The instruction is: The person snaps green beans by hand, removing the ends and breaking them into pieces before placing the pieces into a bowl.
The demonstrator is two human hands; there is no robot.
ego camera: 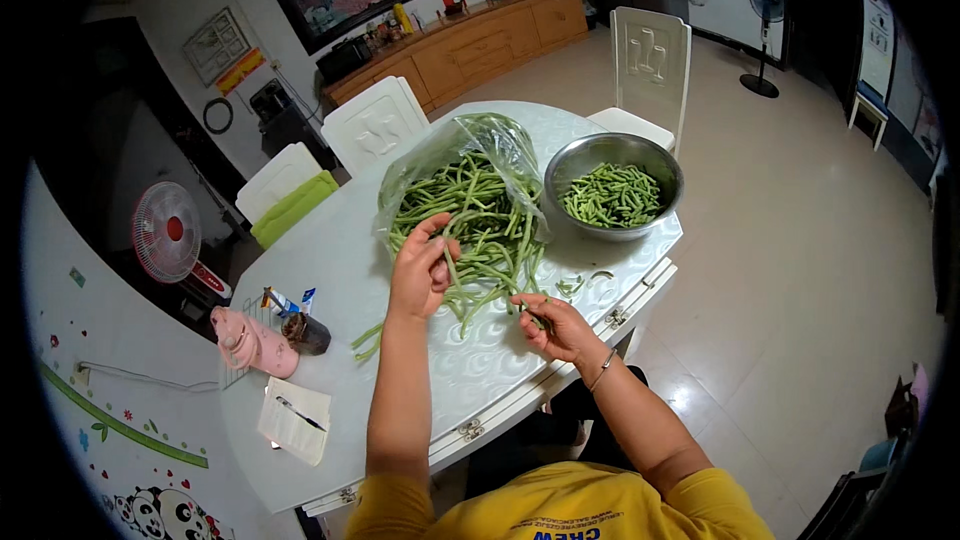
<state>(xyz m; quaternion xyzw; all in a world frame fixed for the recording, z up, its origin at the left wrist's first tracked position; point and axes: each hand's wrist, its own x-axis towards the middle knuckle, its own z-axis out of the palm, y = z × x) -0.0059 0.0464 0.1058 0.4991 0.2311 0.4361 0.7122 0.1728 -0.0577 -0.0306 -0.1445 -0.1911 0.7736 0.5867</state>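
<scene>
A heap of long green beans (480,195) spills from a clear plastic bag (491,131) onto the table in front of me. Over the near side of the heap, my left hand (424,270) pinches one long bean (448,259) between thumb and fingers. My right hand (555,328), with a bracelet at the wrist, is lower and to the right, its fingers curled around green bean pieces; how many is hidden. Beyond it, a stainless steel bowl (559,202) holds short-cut bean pieces (615,195). Small bean scraps (570,286) lie on the tabletop between bowl and right hand.
The white patterned table (337,300) bears a pink bottle (259,341), a dark cup (307,334), and a notebook (311,435) with a pen (300,414) at left. White chairs (375,124) stand around it. Fans (166,232) and a wooden sideboard (465,52) are farther off.
</scene>
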